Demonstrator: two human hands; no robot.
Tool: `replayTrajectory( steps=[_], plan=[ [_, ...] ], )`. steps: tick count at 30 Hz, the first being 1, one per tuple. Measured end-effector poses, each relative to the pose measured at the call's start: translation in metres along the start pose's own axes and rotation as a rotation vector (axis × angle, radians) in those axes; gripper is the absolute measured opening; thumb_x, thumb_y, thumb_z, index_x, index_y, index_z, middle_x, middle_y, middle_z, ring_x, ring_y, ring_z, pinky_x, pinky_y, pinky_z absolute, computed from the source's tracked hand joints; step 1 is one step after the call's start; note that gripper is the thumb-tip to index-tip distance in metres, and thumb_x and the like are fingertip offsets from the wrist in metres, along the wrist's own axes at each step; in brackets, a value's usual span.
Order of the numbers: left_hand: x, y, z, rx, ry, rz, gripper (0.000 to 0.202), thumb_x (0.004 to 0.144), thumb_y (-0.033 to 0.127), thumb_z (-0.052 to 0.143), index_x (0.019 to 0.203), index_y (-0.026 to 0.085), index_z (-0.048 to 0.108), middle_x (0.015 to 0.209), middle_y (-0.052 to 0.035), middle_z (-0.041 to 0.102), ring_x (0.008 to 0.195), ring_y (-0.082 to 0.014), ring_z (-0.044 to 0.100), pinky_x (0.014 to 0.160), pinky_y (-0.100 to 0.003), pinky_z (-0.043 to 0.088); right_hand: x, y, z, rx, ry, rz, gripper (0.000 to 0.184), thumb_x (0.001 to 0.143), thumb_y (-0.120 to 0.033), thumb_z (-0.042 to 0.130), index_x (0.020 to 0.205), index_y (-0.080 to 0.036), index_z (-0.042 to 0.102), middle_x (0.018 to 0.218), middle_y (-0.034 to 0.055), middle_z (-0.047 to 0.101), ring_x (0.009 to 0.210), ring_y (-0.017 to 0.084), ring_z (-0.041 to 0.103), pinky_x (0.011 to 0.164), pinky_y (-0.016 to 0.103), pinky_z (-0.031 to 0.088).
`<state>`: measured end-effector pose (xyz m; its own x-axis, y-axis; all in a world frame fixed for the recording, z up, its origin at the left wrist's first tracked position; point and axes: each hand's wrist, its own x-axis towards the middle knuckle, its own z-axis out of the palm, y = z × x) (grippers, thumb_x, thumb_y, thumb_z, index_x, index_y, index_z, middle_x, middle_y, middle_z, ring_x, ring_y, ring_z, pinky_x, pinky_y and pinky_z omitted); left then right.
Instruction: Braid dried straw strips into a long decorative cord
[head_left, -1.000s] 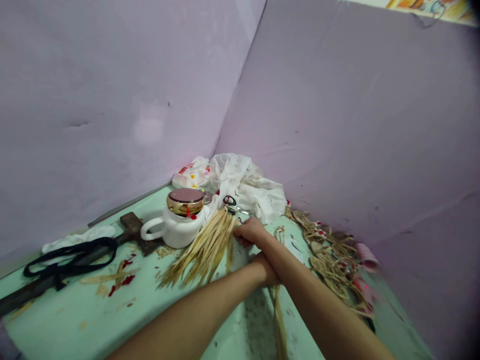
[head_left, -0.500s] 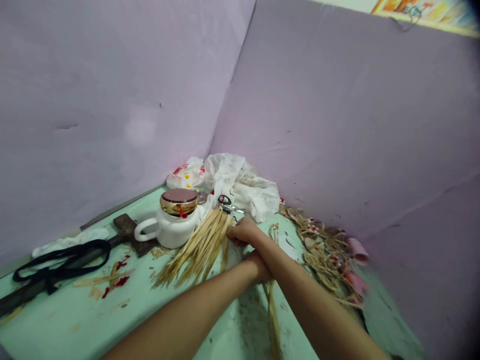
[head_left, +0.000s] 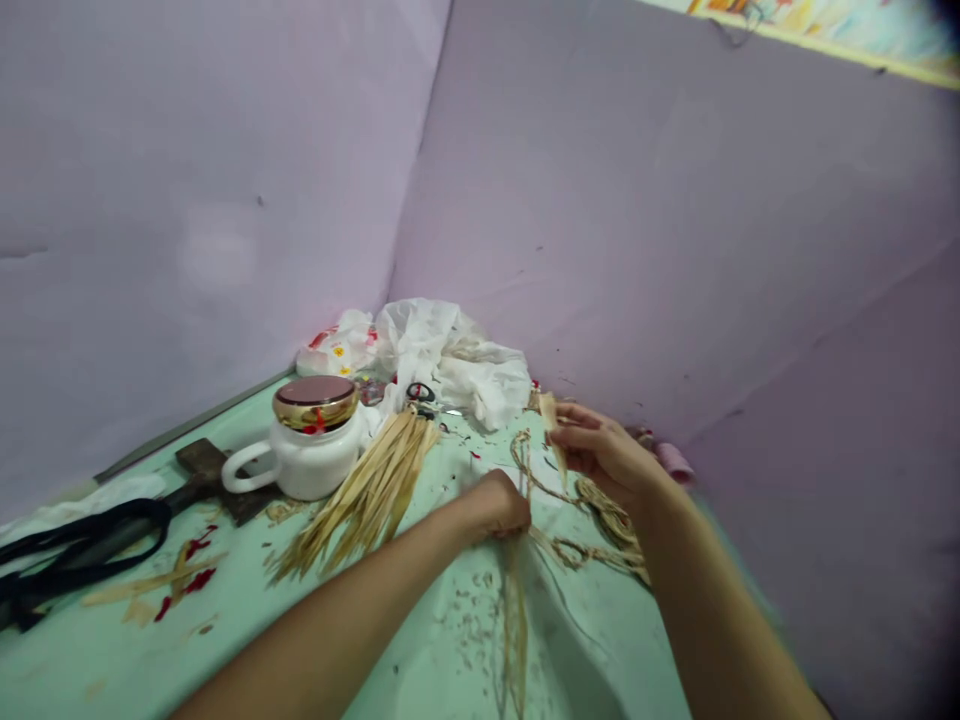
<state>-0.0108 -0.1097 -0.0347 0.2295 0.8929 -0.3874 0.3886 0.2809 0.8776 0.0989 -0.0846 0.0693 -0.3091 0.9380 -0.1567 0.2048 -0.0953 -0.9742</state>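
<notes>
My left hand (head_left: 501, 503) is closed on braided cord near the table's middle, and loose fibre strands (head_left: 515, 620) hang down below the fist. Beside it the finished-looking braided cord (head_left: 577, 550) runs off to the right, beneath my right forearm. My right hand (head_left: 611, 455) is raised a little to the right of the left one. Between its thumb and fingers it pinches a pale, flat dried-leaf strip (head_left: 553, 425). A fanned bundle of similar strips (head_left: 367, 490) lies to the left, by the mug.
A white mug (head_left: 304, 465) carries a gold-rimmed lid or jar (head_left: 315, 400). Left of it lie a hammer-like tool (head_left: 217, 475) and a black strap (head_left: 82, 550). White plastic bags (head_left: 457, 360) and scissors (head_left: 421, 395) sit at the back. A pink spool (head_left: 675, 462) stands by the right wall.
My right hand has moved right, away from the strip bundle, with a strip in it. My forearms were crossed and are now apart. The view has shifted to the right.
</notes>
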Motion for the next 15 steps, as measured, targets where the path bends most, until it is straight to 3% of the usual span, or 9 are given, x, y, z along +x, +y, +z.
replayTrajectory(
  steps=[2, 4, 8, 11, 15],
  plan=[
    [-0.004, 0.004, -0.002, -0.040, -0.006, -0.011, 0.011, 0.050, 0.010, 0.052, 0.043, 0.013, 0.044, 0.034, 0.0029, 0.037, 0.033, -0.0074, 0.033, 0.034, -0.020, 0.020, -0.025, 0.017, -0.023, -0.163, 0.104, -0.033, 0.023, 0.058, -0.021, 0.060, 0.080, -0.017, 0.056, 0.059, -0.0025, 0.053, 0.046, 0.006, 0.044, 0.043, 0.017, 0.034],
    [-0.008, 0.007, -0.005, -0.068, -0.026, -0.007, 0.013, 0.048, 0.009, 0.053, 0.040, 0.013, 0.043, 0.033, 0.0039, 0.035, 0.030, -0.0061, 0.030, 0.033, -0.020, 0.017, -0.042, 0.039, -0.037, -0.413, 0.123, 0.001, 0.014, 0.063, -0.023, 0.055, 0.073, -0.015, 0.060, 0.052, -0.0017, 0.051, 0.043, 0.007, 0.040, 0.042, 0.019, 0.031],
    [-0.011, 0.009, -0.008, -0.112, -0.032, -0.004, 0.012, 0.048, 0.012, 0.051, 0.040, 0.013, 0.043, 0.032, 0.0045, 0.035, 0.029, -0.0051, 0.028, 0.030, -0.019, 0.014, -0.050, 0.070, -0.035, -0.955, 0.079, -0.026, 0.015, 0.062, -0.015, 0.050, 0.061, -0.015, 0.065, 0.056, 0.0026, 0.059, 0.052, 0.011, 0.047, 0.049, 0.021, 0.030],
    [-0.011, 0.010, -0.007, -0.105, -0.046, 0.024, 0.011, 0.049, 0.015, 0.050, 0.040, 0.014, 0.043, 0.032, 0.0052, 0.035, 0.027, -0.0042, 0.026, 0.029, -0.018, 0.013, -0.045, 0.074, -0.025, -1.067, 0.021, 0.003, 0.017, 0.062, -0.015, 0.050, 0.058, -0.014, 0.067, 0.055, 0.0042, 0.061, 0.052, 0.011, 0.049, 0.048, 0.021, 0.027],
    [-0.010, 0.011, -0.006, -0.053, -0.060, 0.040, 0.012, 0.049, 0.017, 0.049, 0.040, 0.015, 0.042, 0.031, 0.0062, 0.032, 0.026, -0.0038, 0.024, 0.028, -0.018, 0.011, -0.041, 0.071, -0.019, -1.038, -0.007, -0.035, 0.019, 0.064, -0.018, 0.051, 0.068, -0.017, 0.070, 0.064, 0.0053, 0.066, 0.055, 0.012, 0.051, 0.050, 0.021, 0.028]
  ],
)
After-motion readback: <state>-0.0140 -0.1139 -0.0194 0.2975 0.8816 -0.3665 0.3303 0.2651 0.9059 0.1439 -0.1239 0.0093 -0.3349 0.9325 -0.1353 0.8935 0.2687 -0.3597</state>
